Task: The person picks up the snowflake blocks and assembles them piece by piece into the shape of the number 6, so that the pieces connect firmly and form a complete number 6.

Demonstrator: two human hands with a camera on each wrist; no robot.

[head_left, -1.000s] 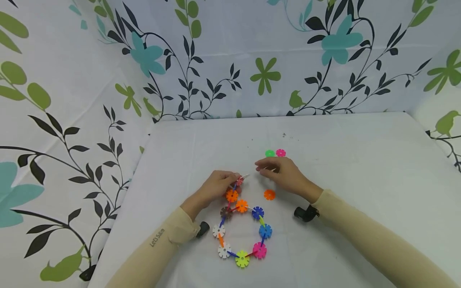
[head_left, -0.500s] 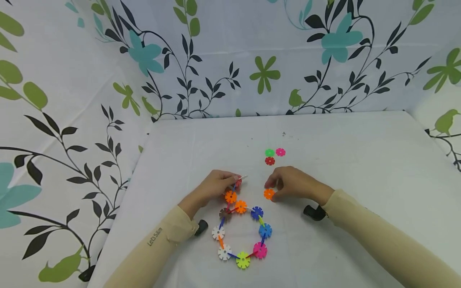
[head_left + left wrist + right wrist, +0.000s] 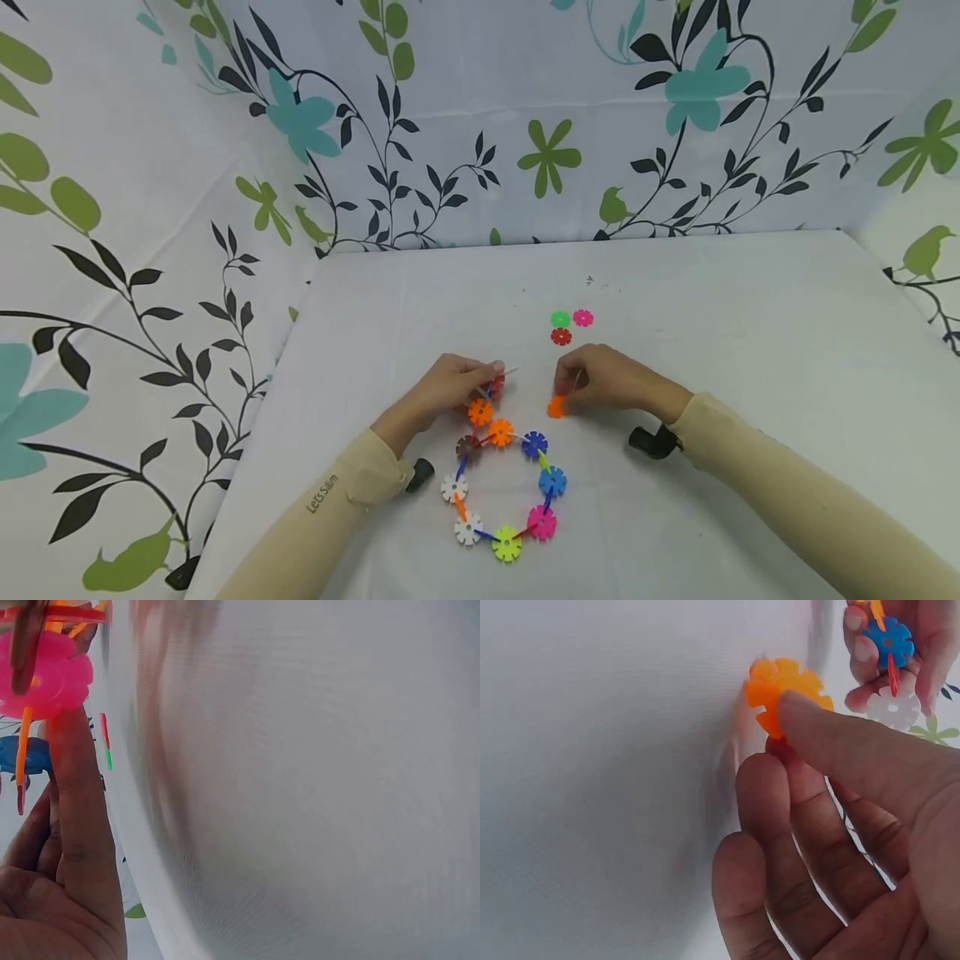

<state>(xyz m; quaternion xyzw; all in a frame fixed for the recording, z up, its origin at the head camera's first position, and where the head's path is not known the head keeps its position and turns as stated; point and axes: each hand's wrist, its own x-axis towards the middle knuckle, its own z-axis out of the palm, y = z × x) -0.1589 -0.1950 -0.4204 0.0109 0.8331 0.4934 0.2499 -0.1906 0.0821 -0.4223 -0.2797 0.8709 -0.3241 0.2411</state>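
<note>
In the head view my left hand [image 3: 456, 385] pinches the upper end of a chain of notched flower discs, at a red disc [image 3: 497, 385] with a white disc [image 3: 511, 371] edge-on beside it. An orange disc [image 3: 481, 412] hangs on just below, leading down to a ring of linked discs with a yellow-green disc [image 3: 507, 544] at its near side. My right hand [image 3: 603, 379] pinches a loose orange disc [image 3: 780, 675] between thumb and fingers, close over the table. In the left wrist view a pink disc [image 3: 56, 675] sits at the left fingers.
Loose green [image 3: 560, 319], pink [image 3: 582, 317] and red discs [image 3: 561, 337] lie on the white table [image 3: 750, 333] beyond my right hand. Black wrist cameras show at both sleeves. A patterned cloth [image 3: 465, 100] hangs behind the table.
My right hand has drawn back from near the loose red disc, uncovering it, and come to the orange disc, which it now pinches. The left hand keeps its grip with little movement.
</note>
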